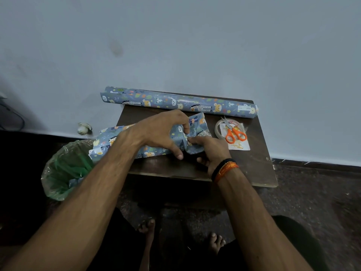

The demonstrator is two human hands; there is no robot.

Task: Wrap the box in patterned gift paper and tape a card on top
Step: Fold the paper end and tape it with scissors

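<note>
box point(175, 137) hidden under paper and hands

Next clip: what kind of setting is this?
Probably a room at home, not a workshop: a low wooden table pushed against a plain painted wall, a plastic-lined bin beside it, and the person's bare feet on the floor.
</note>
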